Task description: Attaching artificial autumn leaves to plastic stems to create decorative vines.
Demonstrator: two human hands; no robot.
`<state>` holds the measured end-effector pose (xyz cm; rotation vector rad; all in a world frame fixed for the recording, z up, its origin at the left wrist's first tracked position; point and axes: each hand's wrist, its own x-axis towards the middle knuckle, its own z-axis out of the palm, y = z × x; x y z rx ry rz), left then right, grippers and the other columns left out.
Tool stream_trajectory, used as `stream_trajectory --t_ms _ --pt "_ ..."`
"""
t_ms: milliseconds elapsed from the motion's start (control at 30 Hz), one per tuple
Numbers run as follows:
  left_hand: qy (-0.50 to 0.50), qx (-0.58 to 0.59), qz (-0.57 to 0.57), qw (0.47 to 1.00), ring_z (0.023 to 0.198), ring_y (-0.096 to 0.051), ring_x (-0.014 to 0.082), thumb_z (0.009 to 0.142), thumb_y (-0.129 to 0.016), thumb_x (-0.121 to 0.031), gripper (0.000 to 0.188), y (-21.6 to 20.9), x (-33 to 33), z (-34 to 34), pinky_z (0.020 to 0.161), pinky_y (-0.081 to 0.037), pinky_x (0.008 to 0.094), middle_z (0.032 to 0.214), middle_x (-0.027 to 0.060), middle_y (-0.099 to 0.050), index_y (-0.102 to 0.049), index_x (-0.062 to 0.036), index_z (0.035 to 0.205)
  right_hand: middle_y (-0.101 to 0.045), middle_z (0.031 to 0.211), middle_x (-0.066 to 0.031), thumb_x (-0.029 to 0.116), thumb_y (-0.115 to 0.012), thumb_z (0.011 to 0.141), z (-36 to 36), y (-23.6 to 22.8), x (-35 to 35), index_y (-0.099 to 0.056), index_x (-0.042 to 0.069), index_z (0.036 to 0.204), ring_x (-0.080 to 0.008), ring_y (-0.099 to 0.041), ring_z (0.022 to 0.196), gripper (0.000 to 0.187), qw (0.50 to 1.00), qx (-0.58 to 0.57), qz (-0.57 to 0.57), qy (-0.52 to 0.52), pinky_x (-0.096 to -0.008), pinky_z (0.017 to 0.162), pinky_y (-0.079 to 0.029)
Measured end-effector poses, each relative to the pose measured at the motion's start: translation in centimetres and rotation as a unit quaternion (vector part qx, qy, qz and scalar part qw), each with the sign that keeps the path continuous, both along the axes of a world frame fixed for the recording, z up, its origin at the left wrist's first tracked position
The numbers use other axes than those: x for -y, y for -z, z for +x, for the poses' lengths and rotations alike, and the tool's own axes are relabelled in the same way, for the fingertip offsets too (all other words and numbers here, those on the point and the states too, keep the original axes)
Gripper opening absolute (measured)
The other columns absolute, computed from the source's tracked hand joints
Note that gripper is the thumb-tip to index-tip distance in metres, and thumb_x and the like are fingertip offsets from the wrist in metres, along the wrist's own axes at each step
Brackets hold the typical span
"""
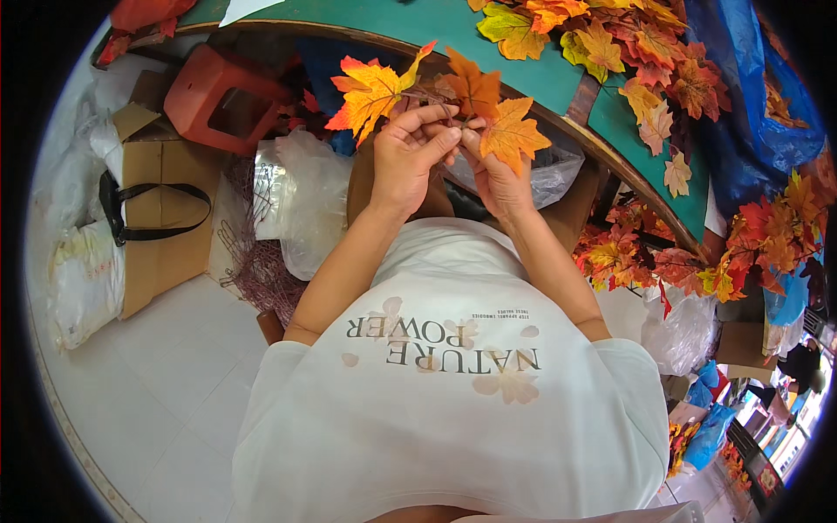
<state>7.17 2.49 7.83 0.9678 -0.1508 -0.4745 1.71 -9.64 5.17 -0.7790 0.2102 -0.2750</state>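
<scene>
Orange and yellow fabric maple leaves form a small sprig (436, 91) held up in front of the person's chest, just below the curved edge of a green table (558, 78). Its leaves fan out to the left, upward and to the right above the fingers. Both hands meet at the base of the sprig. The left hand (405, 161) curls its fingers around the thin stem where the leaves join, thumb laid across the top. The right hand (497, 179) pinches the stem from the other side, fingertips touching those of the left hand, with the rightmost orange leaf spreading over its knuckles.

On the table beyond lies a heap of loose leaves (610, 44) in the same autumn colours, beside a blue plastic sheet (750, 96). More leaf sprigs (697, 253) pile up at the person's right, below the table edge. Clear plastic bags (305, 200) sit under the hands and to the left, near a cardboard box (161, 209) with a black strap and an overturned red plastic stool (222, 96). White floor tiles (157, 383) show at the lower left.
</scene>
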Motion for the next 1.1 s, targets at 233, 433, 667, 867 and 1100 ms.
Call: stream_trajectory --t_ms 233,433,667,867,1100 --pt "-0.089 -0.147 -0.15 0.974 0.072 -0.061 0.0154 0.084 -0.059 0.002 0.017 0.7 -2.2 2.9 0.065 -0.054 0.0256 0.084 0.0053 -0.059 -0.054 -0.0035 0.099 -0.057 0.107 -0.0095 0.017 -0.051 0.092 0.0 0.1 -3.6 -0.045 -0.001 0.124 -0.0155 -0.054 0.101 0.037 0.977 -0.052 -0.075 -0.191 -0.0315 0.089 -0.043" --pt "-0.125 -0.12 -0.128 0.977 0.08 -0.06 0.016 0.089 -0.055 -0.005 0.015 0.1 -5.2 4.1 0.072 -0.053 0.0258 0.091 0.006 -0.059 -0.053 -0.0032 0.104 -0.061 0.079 -0.0039 0.013 -0.049 0.093 0.8 0.9 -4.7 -0.06 -0.001 0.106 -0.0094 -0.056 0.076 0.022 0.933 -0.003 -0.307 -0.189 -0.0253 0.073 -0.047" --pt "-0.065 -0.137 -0.054 0.987 0.078 -0.058 0.0134 0.091 -0.054 -0.017 0.021 1.9 -5.8 1.6 0.066 -0.051 0.0261 0.094 0.0064 -0.06 -0.057 0.0009 0.103 -0.061 0.074 -0.0021 0.011 -0.05 0.093 2.1 0.6 -4.8 -0.064 0.0 0.102 -0.0069 -0.053 0.063 0.019 0.943 -0.017 -0.29 -0.162 -0.0204 0.059 -0.045" --pt "0.048 -0.111 -0.052 0.991 0.061 -0.054 0.0101 0.089 -0.057 -0.011 0.023 1.4 -5.9 1.5 0.054 -0.049 0.0261 0.094 0.0051 -0.061 -0.06 0.0008 0.108 -0.061 0.072 -0.0033 0.014 -0.052 0.092 2.4 0.5 -4.4 -0.064 0.0 0.092 -0.0098 -0.054 0.059 0.018 0.942 -0.018 -0.266 -0.203 -0.023 0.055 -0.045" --pt "-0.133 -0.006 0.113 0.985 0.084 -0.058 0.0105 0.083 -0.061 -0.001 0.024 1.6 -5.0 0.6 0.075 -0.049 0.0241 0.098 0.0062 -0.061 -0.061 0.0028 0.106 -0.061 0.08 -0.0202 0.01 -0.061 0.078 2.7 -2.1 -4.8 -0.06 0.001 0.098 -0.0359 -0.06 0.073 0.022 0.704 0.04 -0.703 -0.091 -0.0417 0.061 -0.049"
